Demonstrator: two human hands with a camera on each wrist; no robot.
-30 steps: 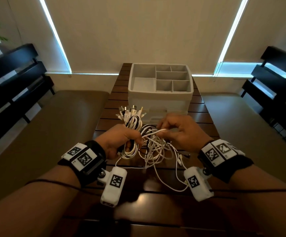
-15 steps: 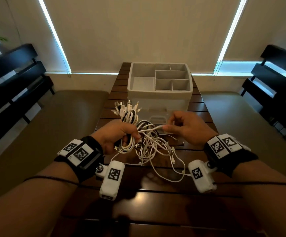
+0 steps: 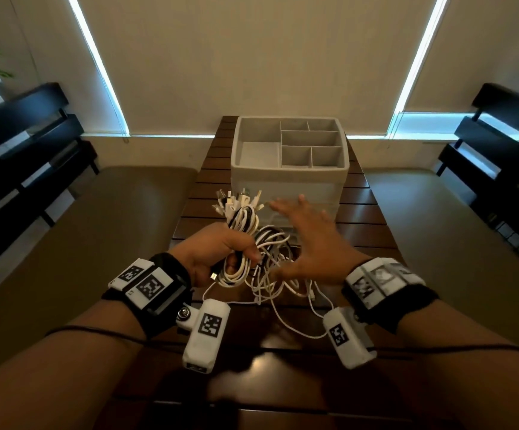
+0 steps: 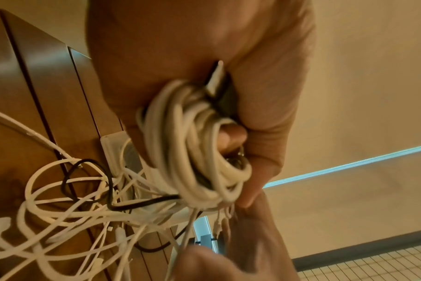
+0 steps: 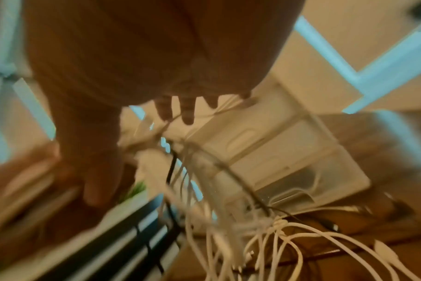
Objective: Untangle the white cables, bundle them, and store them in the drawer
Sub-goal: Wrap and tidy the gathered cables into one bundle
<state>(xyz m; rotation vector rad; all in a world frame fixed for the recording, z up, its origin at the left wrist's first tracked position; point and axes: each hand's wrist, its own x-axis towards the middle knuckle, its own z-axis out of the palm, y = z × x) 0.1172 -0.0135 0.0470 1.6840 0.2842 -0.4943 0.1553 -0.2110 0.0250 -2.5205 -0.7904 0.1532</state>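
Let go of the white strand pinched half a second back: right hand [image 3: 306, 243] now flat, fingers [image 3: 278, 207] spread and straight, stretched over the loose tangle [image 3: 278, 268] toward the front of the organizer [image 3: 289, 178] — holding nothing. Blurred in the right wrist view, fingertips [image 5: 187, 112] just short of a drawer [image 5: 257, 144] front with a recessed pull. Left hand [image 3: 217, 252] clenched as before around the coiled bundle [image 3: 239, 240], thumb across the loops, plugs [image 3: 236, 201] fanned upward above the fist. Thick white loops [image 4: 192, 144] wrapped round the fingers in the left wrist view, one dark plug [image 4: 216, 79] wedged against the palm. Thinner cables trailing from the bundle down onto the table [image 3: 283, 361], white mixed with a black strand [image 4: 142, 204], knotted together — one long white loop [image 3: 295, 327] lying nearest the body. Organizer on the far half of the table, top tray split into open compartments, drawers below; cannot tell whether any drawer is pulled out
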